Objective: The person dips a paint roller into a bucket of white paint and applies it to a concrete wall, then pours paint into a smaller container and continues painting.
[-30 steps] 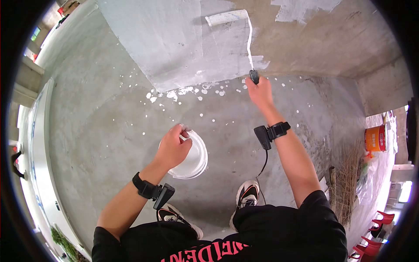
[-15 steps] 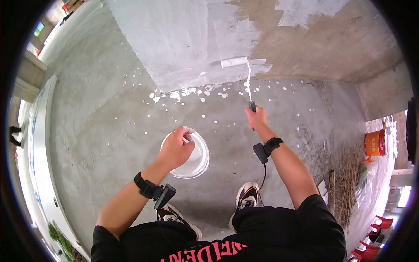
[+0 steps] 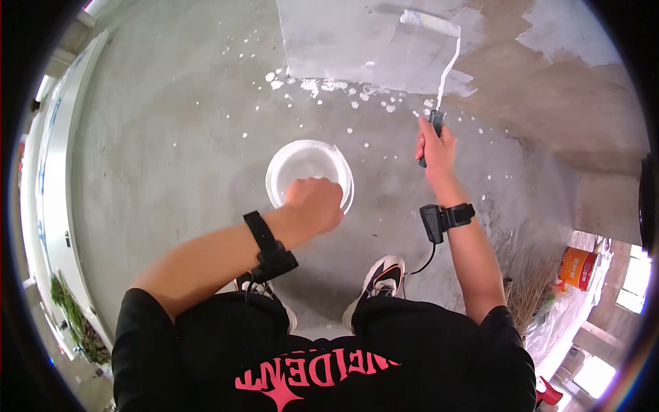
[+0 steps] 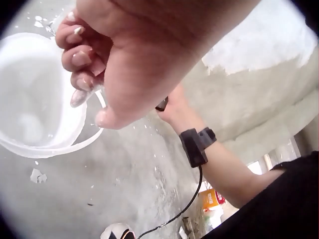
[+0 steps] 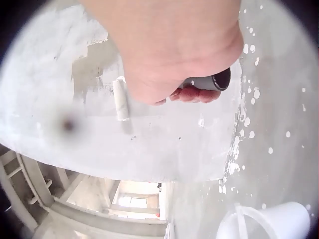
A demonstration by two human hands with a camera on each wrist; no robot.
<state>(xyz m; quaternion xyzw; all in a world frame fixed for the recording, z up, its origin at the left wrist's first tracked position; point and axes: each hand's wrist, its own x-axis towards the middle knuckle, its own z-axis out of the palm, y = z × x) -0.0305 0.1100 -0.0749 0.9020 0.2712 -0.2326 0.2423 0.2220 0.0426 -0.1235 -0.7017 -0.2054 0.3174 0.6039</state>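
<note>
My right hand (image 3: pixel 439 147) grips the dark handle (image 5: pixel 202 82) of a paint roller with a white-coated frame. Its white sleeve (image 3: pixel 430 23) lies close to the wall, on the whitened part. My left hand (image 3: pixel 314 206), fingers curled and smeared with white, is over the near rim of a white bucket (image 3: pixel 273 172). In the left wrist view a white handle strap (image 4: pixel 92 139) runs from those fingers along the bucket's side. Pale, thin paint shows inside the bucket.
White paint covers part of the grey-brown wall (image 3: pixel 549 117). White splashes (image 3: pixel 310 86) dot the concrete floor along its foot. An orange-red pail (image 3: pixel 576 268) and dry twigs (image 3: pixel 528 292) are at the right; a white panel (image 3: pixel 58 158) lies at the left.
The roller came down the wall, then went back up. The head view has shifted, and my left hand has turned back-up over the bucket's near side.
</note>
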